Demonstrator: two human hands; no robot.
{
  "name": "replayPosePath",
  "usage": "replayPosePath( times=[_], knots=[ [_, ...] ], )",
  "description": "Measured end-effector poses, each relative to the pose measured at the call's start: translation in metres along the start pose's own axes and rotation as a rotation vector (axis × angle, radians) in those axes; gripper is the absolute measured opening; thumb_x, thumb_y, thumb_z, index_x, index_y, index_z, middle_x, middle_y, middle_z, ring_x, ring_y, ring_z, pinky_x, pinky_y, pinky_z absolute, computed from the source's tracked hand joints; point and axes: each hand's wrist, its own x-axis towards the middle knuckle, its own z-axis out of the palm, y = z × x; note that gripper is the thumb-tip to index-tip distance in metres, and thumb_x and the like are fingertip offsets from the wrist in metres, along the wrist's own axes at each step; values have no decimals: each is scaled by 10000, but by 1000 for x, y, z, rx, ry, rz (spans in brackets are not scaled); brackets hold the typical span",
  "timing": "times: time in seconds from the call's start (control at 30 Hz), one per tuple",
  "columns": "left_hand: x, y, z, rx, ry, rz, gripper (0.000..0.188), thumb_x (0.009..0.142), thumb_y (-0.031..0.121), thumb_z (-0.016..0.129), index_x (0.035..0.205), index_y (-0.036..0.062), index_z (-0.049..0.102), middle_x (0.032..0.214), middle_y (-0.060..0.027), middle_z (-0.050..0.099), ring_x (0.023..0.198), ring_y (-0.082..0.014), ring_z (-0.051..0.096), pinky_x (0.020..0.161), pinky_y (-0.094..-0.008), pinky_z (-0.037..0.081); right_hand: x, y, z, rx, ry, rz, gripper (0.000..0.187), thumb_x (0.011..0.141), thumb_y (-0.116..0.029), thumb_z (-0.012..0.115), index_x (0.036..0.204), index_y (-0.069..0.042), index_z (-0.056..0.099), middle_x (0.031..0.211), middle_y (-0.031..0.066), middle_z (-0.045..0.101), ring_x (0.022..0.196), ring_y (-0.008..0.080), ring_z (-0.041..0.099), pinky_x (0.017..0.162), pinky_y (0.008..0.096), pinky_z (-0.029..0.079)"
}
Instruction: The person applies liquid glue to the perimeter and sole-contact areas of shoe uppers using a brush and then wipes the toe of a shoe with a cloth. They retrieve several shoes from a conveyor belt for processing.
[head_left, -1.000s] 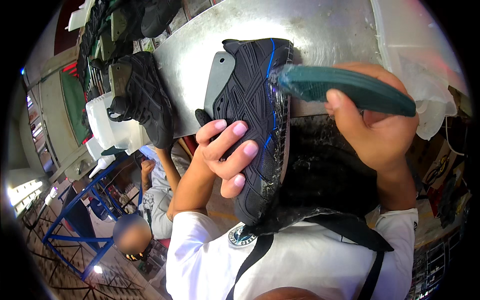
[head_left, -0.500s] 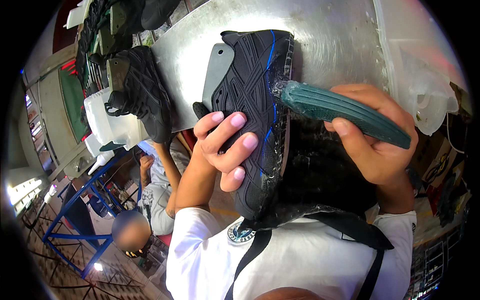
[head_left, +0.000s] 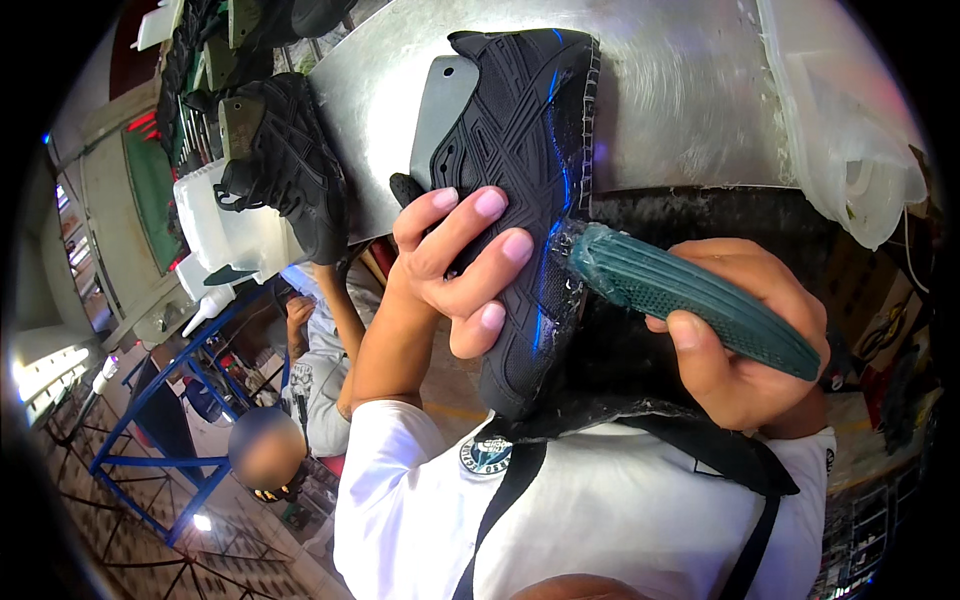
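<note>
My left hand (head_left: 465, 275) grips a black shoe upper (head_left: 515, 135) from its left side, fingers wrapped across its patterned face. A flat grey plate (head_left: 440, 115) with a hole sticks out of the shoe's opening. A bright blue line (head_left: 565, 180) runs lengthwise near the stitched bottom edge. On the right, my right hand (head_left: 755, 340) is closed around a dark green, ribbed handle of a brush (head_left: 690, 290). Its short, glue-crusted tip touches the shoe's side at the blue line.
A metal worktop (head_left: 690, 110) lies beyond the shoe. Another black shoe (head_left: 290, 170) stands at left beside a translucent plastic container (head_left: 225, 215). Translucent plastic (head_left: 850, 150) hangs over the worktop's right side. Another person (head_left: 320, 390) sits at lower left, near a blue metal frame (head_left: 150, 465).
The brush tip has moved nearer to me along the shoe's edge, my right hand coming down with it. The shoe has shifted slightly away from me in my left hand's hold.
</note>
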Motion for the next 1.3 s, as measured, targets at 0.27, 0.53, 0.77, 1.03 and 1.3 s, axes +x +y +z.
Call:
replayPosePath(
  times=[0.27, 0.53, 0.77, 1.03, 1.3],
  knots=[
    [24, 10, -21, 28, -260, -75, 756, 881, 282, 713, 1456, 211, 228, 1360, -104, 513, 1155, -375, 588, 968, -581, 446, 5, -8, -6, -26, -29, -80, 213, 810, 14, 704, 994, 111, 663, 852, 206, 720, 755, 262, 723, 687, 337, 592],
    [14, -6, -28, -28, -293, 28, 605, 935, 252, 596, 1426, 193, 247, 1354, -138, 530, 1126, -408, 604, 913, -596, 474, -1, -14, -13, -22, -60, -100, 245, 755, -19, 736, 960, 97, 672, 831, 205, 719, 691, 255, 721, 633, 322, 593],
    [23, -9, -21, -26, -235, 60, 548, 940, 247, 582, 1387, 182, 272, 1292, -166, 574, 1063, -425, 630, 856, -585, 497, -11, -23, -3, -25, 55, -163, 245, 784, -84, 746, 949, 59, 637, 792, 188, 715, 653, 247, 722, 578, 313, 596],
    [25, -14, -19, -30, -207, 96, 526, 948, 256, 569, 1379, 181, 277, 1287, -199, 594, 1062, -423, 637, 855, -568, 509, -14, -21, -12, 57, -18, -208, 207, 846, -113, 701, 952, 44, 617, 764, 169, 695, 622, 226, 696, 546, 319, 578],
    [35, -1, -31, -36, -367, -82, 387, 1000, 282, 401, 1339, 102, 446, 1275, -199, 622, 1101, -424, 607, 926, -567, 464, 3, -15, -22, 61, 12, 58, 125, 849, 43, 627, 971, 72, 630, 828, 148, 687, 687, 168, 661, 650, 304, 547]
  ],
)
